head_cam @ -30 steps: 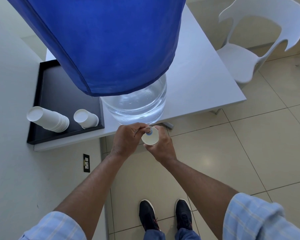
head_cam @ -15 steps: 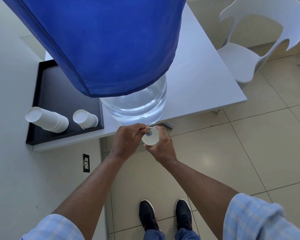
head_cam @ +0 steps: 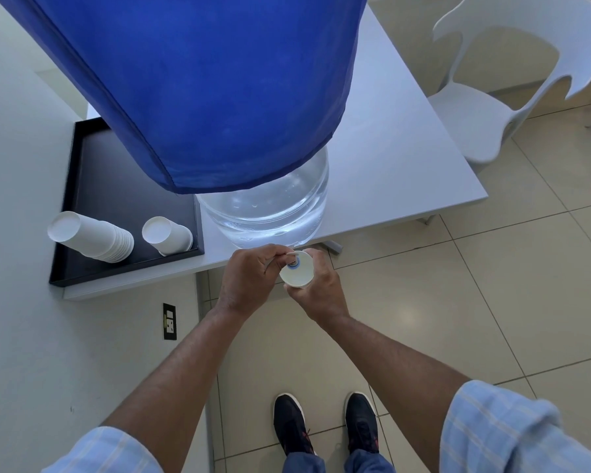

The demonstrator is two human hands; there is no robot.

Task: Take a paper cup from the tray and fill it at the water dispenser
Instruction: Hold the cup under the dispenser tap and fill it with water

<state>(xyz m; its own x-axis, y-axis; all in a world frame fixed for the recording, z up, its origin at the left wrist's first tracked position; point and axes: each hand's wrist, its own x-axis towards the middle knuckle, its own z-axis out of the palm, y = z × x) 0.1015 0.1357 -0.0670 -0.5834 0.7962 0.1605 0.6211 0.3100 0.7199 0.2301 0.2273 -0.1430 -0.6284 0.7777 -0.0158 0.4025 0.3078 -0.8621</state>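
Note:
A clear water bottle (head_cam: 267,206) under a blue cloth cover (head_cam: 198,83) stands at the front edge of a white table (head_cam: 406,158). Its small tap (head_cam: 292,262), white with a blue ring, sticks out over the edge. My right hand (head_cam: 316,290) holds a white paper cup (head_cam: 297,275) directly under the tap. My left hand (head_cam: 249,278) pinches the tap's lever. A black tray (head_cam: 116,199) on the table's left end holds a lying stack of paper cups (head_cam: 89,235) and a shorter stack (head_cam: 166,235).
A white plastic chair (head_cam: 492,104) stands right of the table. A wall (head_cam: 31,336) with a black socket (head_cam: 170,320) runs along the left. My dark shoes (head_cam: 325,425) stand on the tiled floor below the cup.
Both hands and the cup stay in the same place at the tap; only the camera shifts very slightly.

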